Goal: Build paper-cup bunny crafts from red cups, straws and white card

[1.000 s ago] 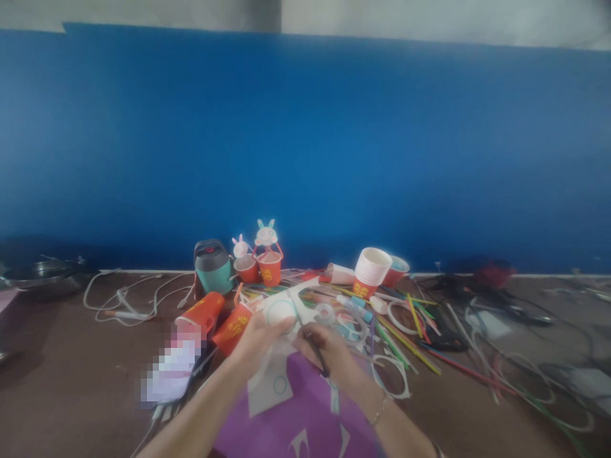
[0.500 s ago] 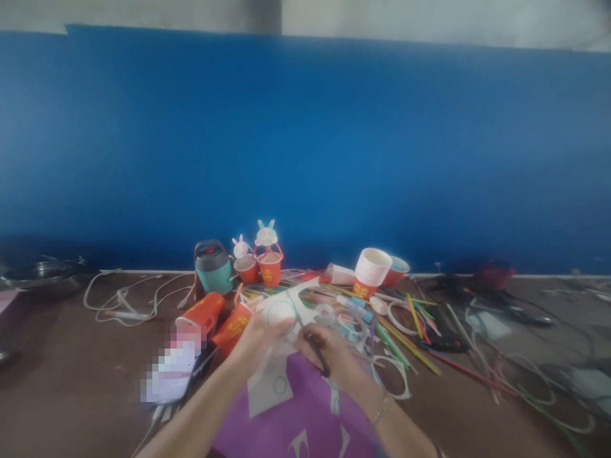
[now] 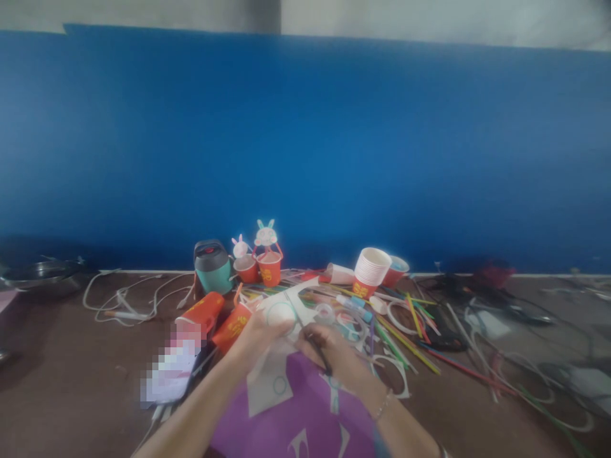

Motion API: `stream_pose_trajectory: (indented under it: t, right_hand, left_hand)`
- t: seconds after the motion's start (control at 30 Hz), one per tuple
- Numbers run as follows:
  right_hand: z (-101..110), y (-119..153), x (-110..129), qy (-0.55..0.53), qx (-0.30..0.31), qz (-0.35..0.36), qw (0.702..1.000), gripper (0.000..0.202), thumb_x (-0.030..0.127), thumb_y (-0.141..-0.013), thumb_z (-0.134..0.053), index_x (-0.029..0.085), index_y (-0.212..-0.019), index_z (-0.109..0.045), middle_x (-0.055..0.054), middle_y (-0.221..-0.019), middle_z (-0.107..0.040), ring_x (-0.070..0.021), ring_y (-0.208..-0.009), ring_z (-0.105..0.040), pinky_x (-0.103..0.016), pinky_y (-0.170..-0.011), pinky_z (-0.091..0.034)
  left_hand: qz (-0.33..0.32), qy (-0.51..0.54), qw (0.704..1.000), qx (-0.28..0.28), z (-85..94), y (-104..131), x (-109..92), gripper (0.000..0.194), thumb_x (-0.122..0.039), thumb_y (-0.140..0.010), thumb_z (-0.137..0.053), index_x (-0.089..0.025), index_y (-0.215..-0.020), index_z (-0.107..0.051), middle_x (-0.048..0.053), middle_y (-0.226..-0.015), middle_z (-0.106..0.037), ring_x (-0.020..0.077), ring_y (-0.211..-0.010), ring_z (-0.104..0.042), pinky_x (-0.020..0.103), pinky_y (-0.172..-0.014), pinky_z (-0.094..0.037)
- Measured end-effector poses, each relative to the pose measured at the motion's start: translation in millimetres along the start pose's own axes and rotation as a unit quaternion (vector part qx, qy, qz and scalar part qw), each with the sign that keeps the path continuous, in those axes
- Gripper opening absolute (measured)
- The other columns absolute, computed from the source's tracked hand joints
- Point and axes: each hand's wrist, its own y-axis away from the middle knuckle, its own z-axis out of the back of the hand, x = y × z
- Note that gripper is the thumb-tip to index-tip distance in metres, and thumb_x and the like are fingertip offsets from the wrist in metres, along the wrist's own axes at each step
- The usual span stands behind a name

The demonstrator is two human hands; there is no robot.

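My left hand [image 3: 267, 332] pinches a sheet of white paper [image 3: 272, 308] that carries a green drawn circle. In my right hand [image 3: 327, 350] is a pair of dark-handled scissors [image 3: 317, 350], the fingers wrapped around the handles. The blades point up and away, at the paper's right part; whether they are parted is hard to see. Below the hands lies a purple sheet [image 3: 310, 407] with white paper scraps on it. A larger white piece [image 3: 270, 389] with a small green circle rests over its left side.
Red paper cups [image 3: 203, 310] lie on the left, near a phone [image 3: 174, 375]. Behind stand a teal flask [image 3: 213, 270], two cups with rabbit figures [image 3: 266, 236] and stacked cups [image 3: 372, 267]. Coloured sticks [image 3: 405, 340], tape rolls and cables [image 3: 525, 375] spread to the right.
Almost nothing differs. My right hand and the scissor handles have shifted very slightly; the paper stays in my left hand.
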Motion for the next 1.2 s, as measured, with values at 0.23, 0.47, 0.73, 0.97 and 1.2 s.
stream_pose_trajectory:
  t: [0.23, 0.47, 0.73, 0.97, 1.2]
  right_hand:
    - [1, 0, 3, 0.001, 0.007, -0.005, 1.000, 0.044, 0.062, -0.077, -0.058, 0.020, -0.068, -0.053, 0.007, -0.048, -0.038, -0.0067, -0.041, -0.028, -0.022, -0.039, -0.020]
    - [2, -1, -4, -0.008, 0.021, -0.032, 0.999, 0.036, 0.053, -0.075, -0.066, 0.020, -0.073, -0.054, 0.007, -0.047, -0.042, -0.0072, -0.038, -0.034, -0.021, -0.038, -0.027]
    - [1, -2, -4, -0.029, 0.020, -0.035, 0.999, 0.039, 0.057, -0.076, -0.061, 0.019, -0.070, -0.054, 0.008, -0.048, -0.037, -0.0064, -0.040, -0.027, -0.021, -0.037, -0.021]
    - [4, 0, -3, 0.016, 0.025, -0.010, 1.000, 0.039, 0.057, -0.079, -0.057, 0.019, -0.071, -0.055, 0.007, -0.048, -0.038, -0.0070, -0.040, -0.028, -0.022, -0.038, -0.022]
    - [5, 2, 4, 0.035, 0.024, -0.035, 0.998, 0.036, 0.054, -0.074, -0.064, 0.019, -0.072, -0.055, 0.007, -0.051, -0.040, -0.0070, -0.042, -0.030, -0.021, -0.038, -0.024]
  left_hand:
    - [0.002, -0.007, 1.000, 0.002, 2.1, -2, 2, 0.029, -0.028, -0.068, -0.079, -0.014, -0.091, -0.069, 0.003, -0.079, -0.068, 0.0145, -0.070, -0.059, 0.024, -0.067, -0.048]
    - [0.016, -0.025, 1.000, 0.006, -1.3, -1, -3, 0.034, -0.025, -0.065, -0.079, -0.014, -0.096, -0.068, 0.005, -0.083, -0.070, 0.0171, -0.073, -0.061, 0.026, -0.070, -0.049]
    - [0.016, -0.021, 0.999, 0.022, 2.2, -4, 1, 0.035, -0.023, -0.067, -0.077, -0.014, -0.100, -0.067, 0.006, -0.086, -0.070, 0.0176, -0.076, -0.062, 0.028, -0.072, -0.050]
    - [0.031, -0.046, 0.998, 0.019, 5.0, -4, 0, 0.039, -0.024, -0.066, -0.078, -0.013, -0.101, -0.067, 0.008, -0.090, -0.070, 0.0190, -0.078, -0.062, 0.029, -0.072, -0.050]
    - [0.039, -0.033, 0.998, 0.028, 10.8, -5, 4, 0.039, -0.024, -0.066, -0.078, -0.014, -0.103, -0.068, 0.007, -0.090, -0.071, 0.0191, -0.078, -0.063, 0.028, -0.072, -0.050]
